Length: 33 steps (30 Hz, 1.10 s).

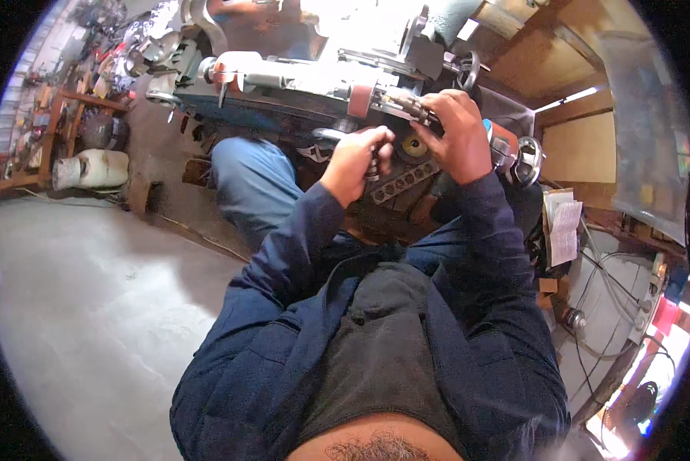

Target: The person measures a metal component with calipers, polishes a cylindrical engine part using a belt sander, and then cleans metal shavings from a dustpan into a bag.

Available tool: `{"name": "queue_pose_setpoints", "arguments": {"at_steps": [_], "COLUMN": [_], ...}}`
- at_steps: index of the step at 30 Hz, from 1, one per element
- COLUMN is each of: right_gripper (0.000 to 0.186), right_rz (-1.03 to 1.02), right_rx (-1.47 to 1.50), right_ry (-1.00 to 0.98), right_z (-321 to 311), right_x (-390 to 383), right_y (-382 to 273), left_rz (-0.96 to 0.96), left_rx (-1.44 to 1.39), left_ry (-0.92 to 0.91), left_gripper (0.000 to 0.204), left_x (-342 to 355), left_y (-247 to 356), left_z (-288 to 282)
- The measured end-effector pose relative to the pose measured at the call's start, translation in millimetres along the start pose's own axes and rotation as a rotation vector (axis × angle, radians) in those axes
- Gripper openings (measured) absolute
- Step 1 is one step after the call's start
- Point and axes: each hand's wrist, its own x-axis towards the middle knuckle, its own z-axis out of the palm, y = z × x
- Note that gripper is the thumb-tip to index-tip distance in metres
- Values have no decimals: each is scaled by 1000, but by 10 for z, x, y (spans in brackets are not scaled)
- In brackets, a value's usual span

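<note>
A long metal machine (pixel 283 77) with shafts and handwheels stretches across the far side in front of me. My right hand (pixel 462 134) is closed round the dark end of a metal spindle (pixel 399 100), thumb below and fingers on top. Left of that spindle is a reddish cylindrical part (pixel 360 101). Lower and to the left, my left hand (pixel 350 165) is curled into a fist round a short dark ridged handle (pixel 372 165); its far end is hidden by the fingers. Between and below the hands are a yellowish disc (pixel 414 146) and a strip with a row of round holes (pixel 404 185).
Handwheels (pixel 529 160) stand out at the machine's right end. Papers (pixel 565 230) hang right of my elbow, above loose cables (pixel 606 284). A pale gas cylinder (pixel 91 169) lies at the left, near cluttered shelving. Grey floor (pixel 99 307) spreads at the lower left.
</note>
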Motion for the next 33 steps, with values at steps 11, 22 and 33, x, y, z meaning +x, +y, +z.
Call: {"name": "queue_pose_setpoints", "arguments": {"at_steps": [11, 22, 33], "right_gripper": [37, 40, 64], "right_rz": [-5, 115, 179], "right_rx": [-6, 63, 5], "right_ry": [-113, -117, -99], "right_z": [249, 236, -56], "right_x": [67, 30, 11], "right_y": [104, 129, 84], "left_rz": [225, 274, 396], "left_rx": [-39, -160, 7], "left_ry": [-72, -50, 65], "left_gripper": [31, 19, 24], "left_x": [308, 411, 583], "left_y": [-192, -264, -331], "left_z": [126, 256, 385]}}
